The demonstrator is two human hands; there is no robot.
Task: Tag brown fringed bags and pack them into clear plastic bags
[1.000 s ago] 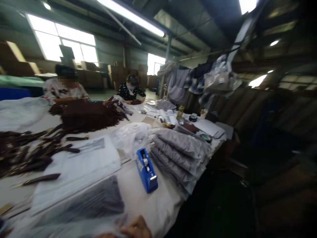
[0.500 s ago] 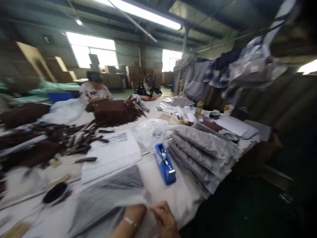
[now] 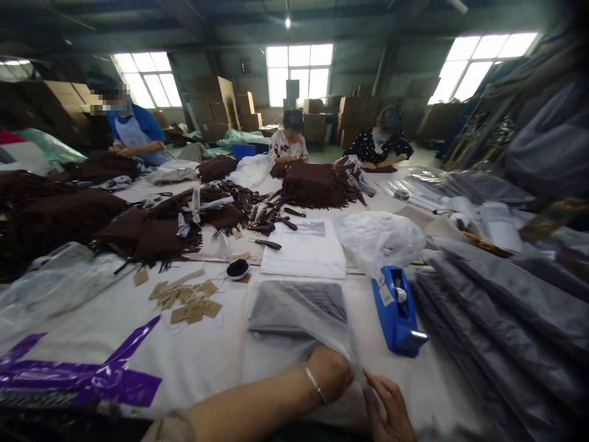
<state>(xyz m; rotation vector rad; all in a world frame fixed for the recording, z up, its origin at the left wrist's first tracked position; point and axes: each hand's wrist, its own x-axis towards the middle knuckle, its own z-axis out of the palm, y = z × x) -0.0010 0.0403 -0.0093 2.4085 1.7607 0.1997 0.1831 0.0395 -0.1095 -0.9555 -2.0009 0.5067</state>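
Note:
A dark folded item in a translucent plastic bag (image 3: pixel 299 307) lies on the white table in front of me. My left hand (image 3: pixel 329 371), with a silver bracelet at the wrist, is closed at the bag's near right part, partly under the clear film. Just right of it, my right hand (image 3: pixel 389 405) pinches the bag's right edge between thumb and fingers. A blue tape dispenser (image 3: pixel 399 313) stands to the right of the bag. Beyond the bag lies a stack of white printed plastic bags (image 3: pixel 304 248).
Brown tags (image 3: pixel 196 301), a small black-filled dish (image 3: pixel 237 269) and purple plastic (image 3: pixel 115 374) lie left. Grey bagged items (image 3: pixel 506 325) are piled right. Brown fringed bags (image 3: pixel 313 184) cover the far table, where three people work.
The view has swung left, so the table's contents sit further right and a third person in blue shows. Both hands remain at the plastic bag.

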